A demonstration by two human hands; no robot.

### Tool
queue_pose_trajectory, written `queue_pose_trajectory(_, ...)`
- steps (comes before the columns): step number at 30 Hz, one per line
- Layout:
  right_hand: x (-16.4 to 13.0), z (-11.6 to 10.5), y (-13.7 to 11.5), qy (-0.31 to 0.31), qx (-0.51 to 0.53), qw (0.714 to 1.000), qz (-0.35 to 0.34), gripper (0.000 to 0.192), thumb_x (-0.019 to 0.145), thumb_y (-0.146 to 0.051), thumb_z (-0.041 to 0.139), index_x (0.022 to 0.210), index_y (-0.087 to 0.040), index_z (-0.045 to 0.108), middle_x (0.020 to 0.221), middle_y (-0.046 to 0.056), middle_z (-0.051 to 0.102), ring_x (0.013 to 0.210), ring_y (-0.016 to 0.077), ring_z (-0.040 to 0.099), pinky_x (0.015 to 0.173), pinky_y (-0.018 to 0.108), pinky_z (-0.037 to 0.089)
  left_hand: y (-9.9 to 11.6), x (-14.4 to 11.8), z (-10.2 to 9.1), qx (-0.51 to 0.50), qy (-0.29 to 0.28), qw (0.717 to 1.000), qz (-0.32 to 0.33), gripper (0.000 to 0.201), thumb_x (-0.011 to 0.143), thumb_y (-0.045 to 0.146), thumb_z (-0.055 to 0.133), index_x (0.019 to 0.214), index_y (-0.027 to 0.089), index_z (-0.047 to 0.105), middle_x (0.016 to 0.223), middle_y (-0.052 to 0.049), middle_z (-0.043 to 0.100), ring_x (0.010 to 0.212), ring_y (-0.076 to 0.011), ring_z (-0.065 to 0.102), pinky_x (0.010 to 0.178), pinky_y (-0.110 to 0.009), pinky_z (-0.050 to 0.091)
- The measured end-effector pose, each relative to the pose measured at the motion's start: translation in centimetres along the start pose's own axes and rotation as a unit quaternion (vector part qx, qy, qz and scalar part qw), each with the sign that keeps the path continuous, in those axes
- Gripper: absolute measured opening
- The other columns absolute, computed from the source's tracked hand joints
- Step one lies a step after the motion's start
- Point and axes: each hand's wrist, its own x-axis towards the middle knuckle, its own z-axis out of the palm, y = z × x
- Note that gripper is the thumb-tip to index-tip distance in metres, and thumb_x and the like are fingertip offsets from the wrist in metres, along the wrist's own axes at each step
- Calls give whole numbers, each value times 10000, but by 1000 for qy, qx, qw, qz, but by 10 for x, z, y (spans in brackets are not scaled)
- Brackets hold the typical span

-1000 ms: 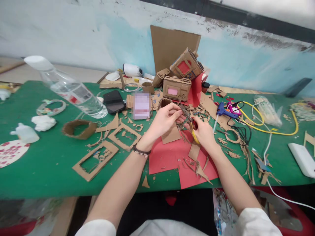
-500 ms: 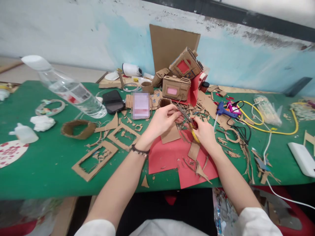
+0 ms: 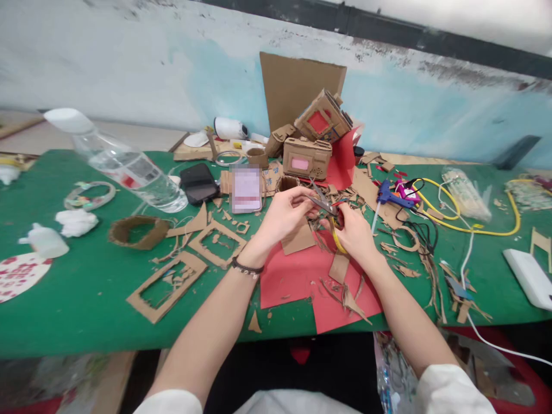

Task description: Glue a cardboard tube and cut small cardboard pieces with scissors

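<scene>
My right hand [image 3: 356, 231] is wrapped round the yellow and red handles of a pair of scissors [image 3: 322, 203]. The blades are spread and point up and left, towards my left hand [image 3: 285, 214]. That hand is closed, thumb against fingers, right by the blades; whatever sits in its pinch is too small to make out. Below both hands lie red paper [image 3: 287, 279] and a flat cardboard piece [image 3: 298, 238], with brown scraps strewn over them. Just beyond is a cardboard ring [image 3: 288, 183], partly hidden by my left hand.
Behind stand cardboard camera models [image 3: 307, 158]. A blue glue gun [image 3: 394, 195] with cables lies to the right. Leftward are a phone [image 3: 246, 190], a black case [image 3: 199, 184], a tilted-looking water bottle [image 3: 129, 167] and cut cardboard frames [image 3: 168, 286]. A white power strip-like block [image 3: 528, 279] lies far right.
The scissor blades have gone from nearly closed to spread apart. Both hands stay in nearly the same place, and the view has tilted slightly upward.
</scene>
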Motion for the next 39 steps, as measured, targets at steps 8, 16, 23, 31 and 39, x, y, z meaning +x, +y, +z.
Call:
queue_pose_trajectory(8,-1,4,-2,-13,-7,1000,24,432,1086,-616,561,1219,-232,705,922,90,800,818,290,732,689,329,360,1,-2,5,2,7,1000,-8,275,888,389,834,983,143,758,896,-81,827,829,-198,806,792,-315,691)
queue_pose_trajectory(16,-2,5,1,3,-81,996,44,453,1089,-620,582,1301,-255,746,1011,117,853,870,305,746,693,330,330,-3,0,7,-9,-3,1000,-11,299,949,432,803,1054,171,702,973,-62,816,796,-179,803,745,-298,682)
queue_pose_trajectory(23,-1,3,-2,-6,-33,998,52,452,1067,-670,589,1212,-253,690,975,85,828,890,306,758,676,332,331,-9,-2,12,-23,33,999,3,284,930,325,818,1020,213,573,853,-22,800,772,-174,806,743,-299,682)
queue_pose_trajectory(31,-1,6,3,-8,-31,999,28,521,1084,-694,548,1321,-265,725,995,96,846,900,320,768,690,340,359,0,-4,11,9,11,999,32,208,949,264,750,940,219,546,891,-17,804,781,-157,799,761,-287,659)
queue_pose_trajectory(39,-2,6,2,1,-45,998,43,545,1082,-713,545,1331,-275,751,1022,109,854,939,334,777,699,341,368,-2,-3,10,23,14,999,36,167,977,297,736,1040,211,607,946,-29,783,876,-174,802,772,-280,651)
